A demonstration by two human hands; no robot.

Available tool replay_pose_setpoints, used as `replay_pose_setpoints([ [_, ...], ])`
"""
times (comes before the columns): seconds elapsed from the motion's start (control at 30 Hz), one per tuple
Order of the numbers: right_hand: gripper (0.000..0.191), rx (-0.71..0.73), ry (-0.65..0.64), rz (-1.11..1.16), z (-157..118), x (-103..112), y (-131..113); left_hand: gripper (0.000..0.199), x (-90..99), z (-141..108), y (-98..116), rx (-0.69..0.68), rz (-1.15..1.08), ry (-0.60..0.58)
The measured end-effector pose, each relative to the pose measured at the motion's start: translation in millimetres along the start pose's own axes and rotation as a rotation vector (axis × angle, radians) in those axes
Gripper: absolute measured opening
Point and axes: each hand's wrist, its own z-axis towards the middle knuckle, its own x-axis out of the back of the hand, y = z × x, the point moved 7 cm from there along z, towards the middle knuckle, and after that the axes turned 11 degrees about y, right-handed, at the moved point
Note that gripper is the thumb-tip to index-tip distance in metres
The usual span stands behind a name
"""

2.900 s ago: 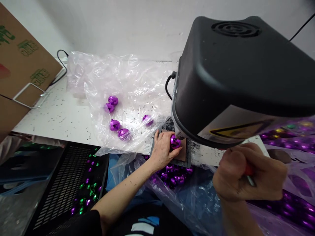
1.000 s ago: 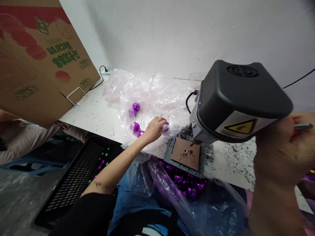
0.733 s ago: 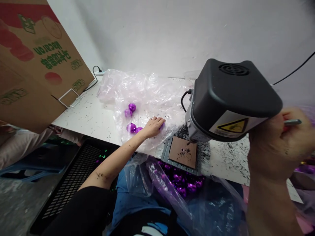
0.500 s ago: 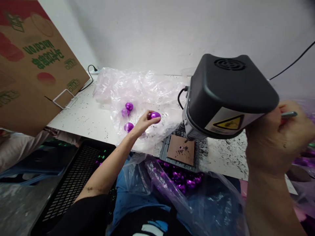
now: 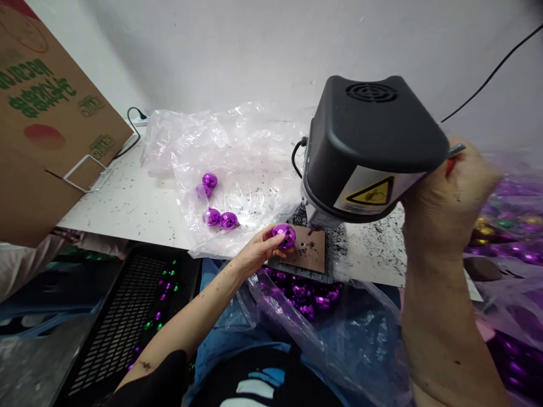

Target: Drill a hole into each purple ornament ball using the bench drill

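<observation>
My left hand point(image 5: 265, 249) holds a shiny purple faceted ball point(image 5: 284, 236) by its sides, over the left edge of a brown square board point(image 5: 314, 261). The board has a small hole and dark chips on it and lies below a black machine head point(image 5: 377, 130) with a yellow warning label. My right hand point(image 5: 458, 186) is wrapped round a handle point(image 5: 457, 150) at the machine's right side; only the handle's tip shows. Several purple balls point(image 5: 229, 220) rest on clear plastic sheeting point(image 5: 220, 147) at the left.
Purple balls point(image 5: 307, 294) fill a clear bag below the table edge. A black crate point(image 5: 123, 316) stands lower left, near a person's sleeve point(image 5: 29, 265). A cardboard box point(image 5: 51, 141) leans at the left. Bagged ornaments point(image 5: 513, 226) lie right. Dark chips litter the white table point(image 5: 148, 209).
My left hand has moved right and toward me with a purple ball, from the plastic sheeting to the board. One more ball now shows on the sheeting. My right hand remains at the handle.
</observation>
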Motion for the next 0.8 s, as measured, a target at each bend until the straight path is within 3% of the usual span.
replay_pose_setpoints([
  [0.2,0.054,0.031,-0.003,-0.011,-1,-1,-1,0.044,-6.3,13,1,-0.285,0.445,0.149],
  [0.57,0.056,0.051,0.013,-0.029,-2,0,-1,0.049,-39.9,4,0,-0.757,1.014,0.143],
  [0.8,0.059,0.062,0.009,-0.034,-2,0,-5,0.049,-46.4,9,-9,-0.762,1.056,0.272],
])
